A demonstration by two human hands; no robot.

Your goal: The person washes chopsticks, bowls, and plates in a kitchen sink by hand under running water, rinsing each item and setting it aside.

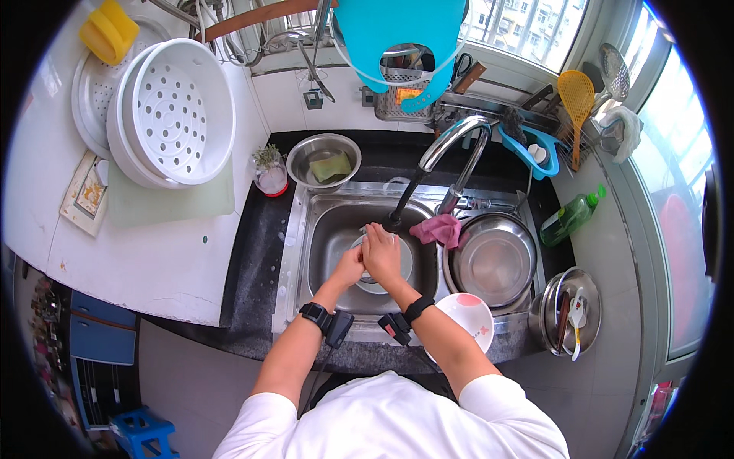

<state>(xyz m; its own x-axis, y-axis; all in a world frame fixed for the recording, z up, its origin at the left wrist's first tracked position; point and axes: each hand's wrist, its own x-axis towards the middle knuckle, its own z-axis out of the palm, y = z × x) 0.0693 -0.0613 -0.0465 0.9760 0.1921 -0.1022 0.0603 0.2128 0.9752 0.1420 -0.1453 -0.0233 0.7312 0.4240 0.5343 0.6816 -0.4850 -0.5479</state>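
My left hand (348, 266) and my right hand (382, 253) meet under the black spout (402, 203) of the chrome faucet (456, 129). The right hand's fingers are stretched out and the left hand's fingers are curled against it; whether anything is between them is hidden. White traces like foam or water show at the fingertips. Below both hands a round, pale bowl (405, 264) lies in the steel sink (327, 235), partly covered by them. A pink cloth (438, 230) lies on the divider to the right. Behind the sink, a steel bowl (304, 158) holds a greenish sponge (331, 167).
Steel basins (496, 264) fill the right side, with a white bowl (467, 315) at the front edge near my right forearm. A green bottle (567, 219) and steel bowls with spoons (576, 321) stand farther right. White steamer baskets (175, 112) rest on the left counter.
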